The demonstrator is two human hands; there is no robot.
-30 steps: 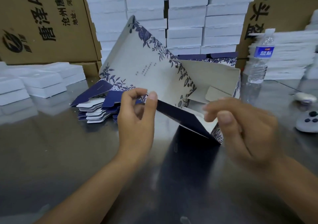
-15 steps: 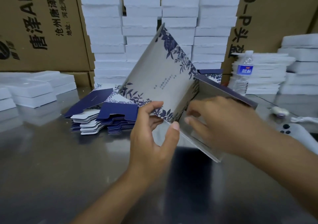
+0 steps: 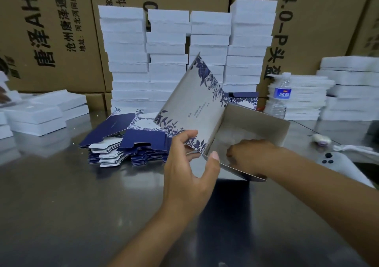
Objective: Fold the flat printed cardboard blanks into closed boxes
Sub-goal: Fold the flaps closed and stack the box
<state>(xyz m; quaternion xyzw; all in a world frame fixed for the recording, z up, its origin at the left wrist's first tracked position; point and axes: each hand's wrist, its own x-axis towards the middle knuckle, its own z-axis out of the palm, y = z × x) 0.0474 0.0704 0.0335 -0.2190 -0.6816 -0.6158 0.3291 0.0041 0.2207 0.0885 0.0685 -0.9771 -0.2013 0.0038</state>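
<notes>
Part-folded box [image 3: 196, 111] is held tilted over the surface [image 3: 82, 205], beside the blank stack [image 3: 127, 143]. Left hand [image 3: 188, 170] fingers [image 3: 182, 138] and thumb pinch its near corner. Right hand [image 3: 248, 156] reaches inside, its grasp hidden.

Tabletop [image 3: 61, 205]: smooth metal, semi-gloss, throws blurred reflections.
Box [image 3: 194, 107]: thin card, matt; navy leaf print outside, plain pale grey inside.
Blanks [image 3: 127, 143]: same card, navy faces matt, white cut edges.
White stacks [image 3: 168, 61]: look like foam, slightly rough edges.
Cartons [image 3: 51, 31]: brown cardboard, matt.
Bottle [image 3: 280, 100]: clear plastic, glossy label.
</notes>
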